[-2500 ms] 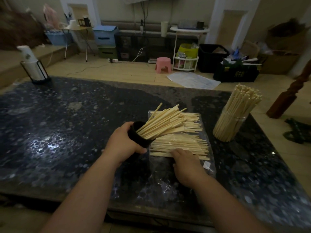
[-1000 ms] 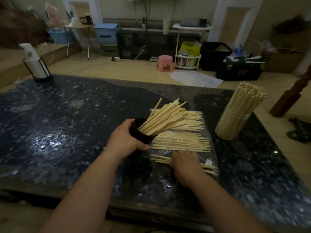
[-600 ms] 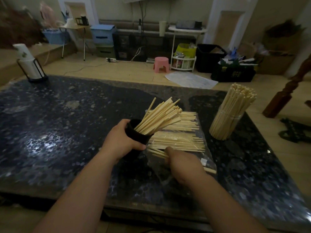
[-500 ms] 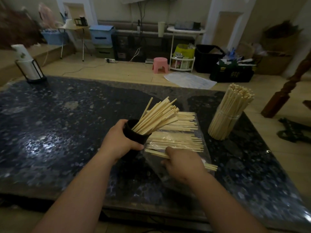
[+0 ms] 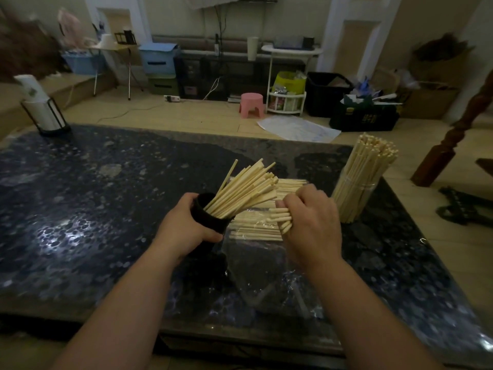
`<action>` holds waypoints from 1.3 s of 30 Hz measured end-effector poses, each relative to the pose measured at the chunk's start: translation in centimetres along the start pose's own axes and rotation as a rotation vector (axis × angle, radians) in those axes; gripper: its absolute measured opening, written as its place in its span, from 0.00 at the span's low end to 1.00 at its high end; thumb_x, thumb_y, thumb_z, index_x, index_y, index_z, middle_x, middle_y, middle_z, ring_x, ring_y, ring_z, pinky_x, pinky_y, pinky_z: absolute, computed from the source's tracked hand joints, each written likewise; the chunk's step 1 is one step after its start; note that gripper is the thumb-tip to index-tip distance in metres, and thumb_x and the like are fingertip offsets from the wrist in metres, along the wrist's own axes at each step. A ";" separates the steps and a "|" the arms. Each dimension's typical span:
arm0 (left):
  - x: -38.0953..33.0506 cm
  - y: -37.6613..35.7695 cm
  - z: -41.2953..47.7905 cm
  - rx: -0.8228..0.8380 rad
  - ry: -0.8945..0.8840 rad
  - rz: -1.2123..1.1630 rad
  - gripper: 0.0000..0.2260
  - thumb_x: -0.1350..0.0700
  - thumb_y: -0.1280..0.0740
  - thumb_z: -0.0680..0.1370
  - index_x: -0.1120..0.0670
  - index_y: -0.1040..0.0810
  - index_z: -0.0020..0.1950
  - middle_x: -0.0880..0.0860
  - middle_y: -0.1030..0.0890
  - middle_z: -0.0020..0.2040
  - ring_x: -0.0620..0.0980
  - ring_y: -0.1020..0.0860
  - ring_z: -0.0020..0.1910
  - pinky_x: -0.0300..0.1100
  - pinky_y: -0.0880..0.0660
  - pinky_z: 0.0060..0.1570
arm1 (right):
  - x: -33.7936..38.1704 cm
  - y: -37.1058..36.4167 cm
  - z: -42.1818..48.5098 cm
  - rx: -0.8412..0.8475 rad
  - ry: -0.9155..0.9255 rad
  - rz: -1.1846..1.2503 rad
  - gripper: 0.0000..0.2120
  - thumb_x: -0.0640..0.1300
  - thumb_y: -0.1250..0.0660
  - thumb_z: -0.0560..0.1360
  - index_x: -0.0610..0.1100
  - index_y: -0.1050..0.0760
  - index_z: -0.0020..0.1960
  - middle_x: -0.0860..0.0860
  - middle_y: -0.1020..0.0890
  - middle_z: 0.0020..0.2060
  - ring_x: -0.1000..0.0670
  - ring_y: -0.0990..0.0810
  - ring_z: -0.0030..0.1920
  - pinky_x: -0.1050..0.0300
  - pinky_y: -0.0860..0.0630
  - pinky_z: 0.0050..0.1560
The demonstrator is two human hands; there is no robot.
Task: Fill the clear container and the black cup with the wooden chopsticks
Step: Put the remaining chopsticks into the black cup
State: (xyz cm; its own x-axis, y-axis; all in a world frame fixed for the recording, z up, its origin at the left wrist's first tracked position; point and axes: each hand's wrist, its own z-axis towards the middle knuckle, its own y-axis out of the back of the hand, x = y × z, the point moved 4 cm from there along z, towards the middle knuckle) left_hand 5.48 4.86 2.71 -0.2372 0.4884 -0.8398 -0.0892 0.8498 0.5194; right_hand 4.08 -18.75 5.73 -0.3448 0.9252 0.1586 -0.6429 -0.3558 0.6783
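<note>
My left hand (image 5: pixel 184 228) grips the black cup (image 5: pixel 207 217), tilted to the right, with several wooden chopsticks (image 5: pixel 246 189) fanning out of its mouth. My right hand (image 5: pixel 310 222) holds a bundle of chopsticks (image 5: pixel 280 218) just right of the cup, their ends pointing left toward it. More loose chopsticks (image 5: pixel 256 231) lie on a clear plastic bag (image 5: pixel 256 265) on the dark stone table (image 5: pixel 80 209). The clear container (image 5: pixel 357 198) stands at the right, packed with upright chopsticks (image 5: pixel 370 161).
A black-framed holder with a white roll (image 5: pixel 44 113) stands at the table's far left corner. A brown turned wooden post (image 5: pixel 453 134) rises past the right edge. Beyond the table lie a pink stool (image 5: pixel 251 104), boxes and shelves on the floor.
My right hand has gathered a bundle of chopsticks off the plastic bag and lifted it up beside the cup's mouth. The left hand keeps holding the tilted cup.
</note>
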 end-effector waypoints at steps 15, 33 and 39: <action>0.2 -0.1 0.2 0.007 -0.006 0.123 0.37 0.60 0.17 0.60 0.43 0.30 0.63 0.47 0.23 0.52 0.52 0.23 0.53 0.49 0.23 0.52 | 1.1 3.2 1.3 -0.421 -0.206 0.557 0.09 0.41 0.33 0.78 0.36 0.17 0.48 0.46 0.22 0.45 0.66 0.27 0.46 0.75 0.31 0.49; 0.0 -0.1 0.3 0.037 -0.009 0.152 0.41 0.59 0.17 0.61 0.46 0.31 0.70 0.47 0.26 0.56 0.50 0.27 0.54 0.44 0.29 0.50 | 2.1 2.8 2.4 -0.275 -0.258 0.701 0.09 0.47 0.33 0.79 0.47 0.19 0.42 0.55 0.20 0.37 0.58 0.22 0.39 0.63 0.26 0.40; -0.1 -0.3 0.1 0.078 -0.041 0.133 0.37 0.62 0.18 0.60 0.42 0.28 0.63 0.41 0.25 0.48 0.49 0.25 0.51 0.43 0.29 0.44 | 2.2 1.0 2.1 0.005 -0.471 0.781 0.11 0.49 0.29 0.77 0.52 0.22 0.35 0.57 0.19 0.35 0.58 0.20 0.38 0.58 0.23 0.41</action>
State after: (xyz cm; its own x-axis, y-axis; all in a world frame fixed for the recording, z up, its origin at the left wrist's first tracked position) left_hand 5.65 4.59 2.61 -0.2026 0.6042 -0.7706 0.0162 0.7889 0.6143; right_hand 4.10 -16.78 8.23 -0.3648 0.3800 0.8500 -0.3408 -0.9041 0.2579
